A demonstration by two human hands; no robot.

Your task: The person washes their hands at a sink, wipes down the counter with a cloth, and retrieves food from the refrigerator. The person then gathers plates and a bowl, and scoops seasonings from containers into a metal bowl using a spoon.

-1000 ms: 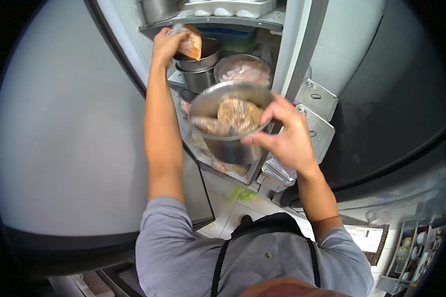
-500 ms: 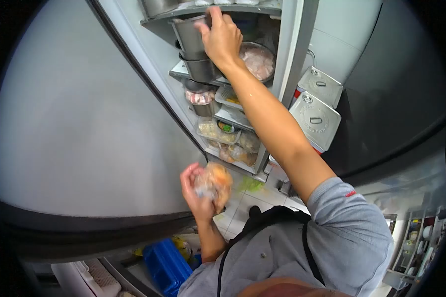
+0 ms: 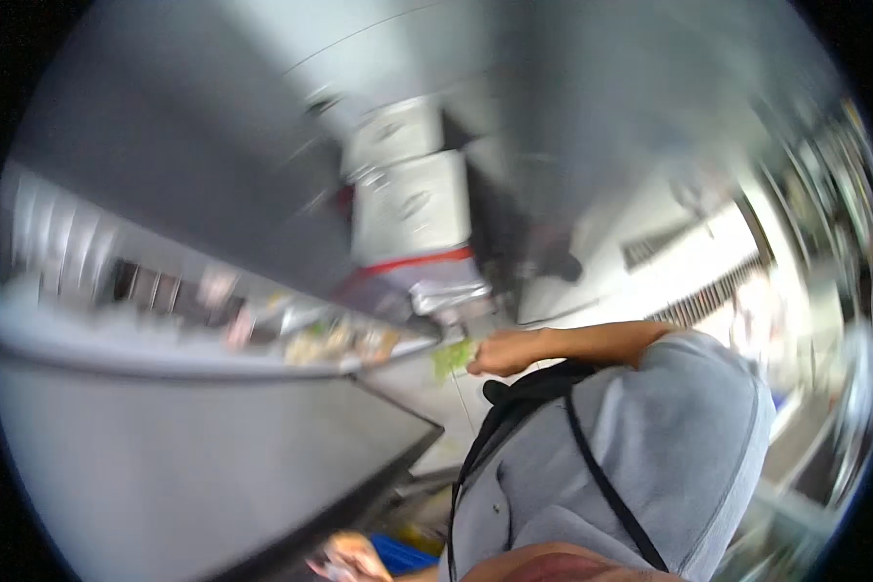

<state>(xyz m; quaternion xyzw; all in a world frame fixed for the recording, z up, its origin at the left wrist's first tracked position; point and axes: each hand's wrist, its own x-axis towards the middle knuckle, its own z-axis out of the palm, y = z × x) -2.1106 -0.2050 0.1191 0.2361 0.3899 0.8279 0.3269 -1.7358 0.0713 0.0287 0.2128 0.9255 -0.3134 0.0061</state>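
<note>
My right hand (image 3: 502, 353) is in front of my body, low over the floor, its fingers curled in and nothing visible in them. At the bottom edge my left hand (image 3: 364, 561) is blurred and partly cut off. It is closed around the plastic bag (image 3: 342, 546) with orange-brown contents. The refrigerator shelves (image 3: 262, 320), smeared by motion, lie at the left, away from both hands, with pale and pinkish food on them.
Containers with square metal lids (image 3: 412, 209) stand beyond my right hand. The refrigerator door (image 3: 184, 446) fills the lower left. Green scraps (image 3: 450, 360) lie on the tiled floor (image 3: 407, 388). A blue container (image 3: 403, 555) is near my left hand. Blurred shelving (image 3: 824, 194) is at the right.
The view has swung right, away from the refrigerator. My right hand has left the metal pot on the shelf and dropped low. My left hand has stayed low with the bag.
</note>
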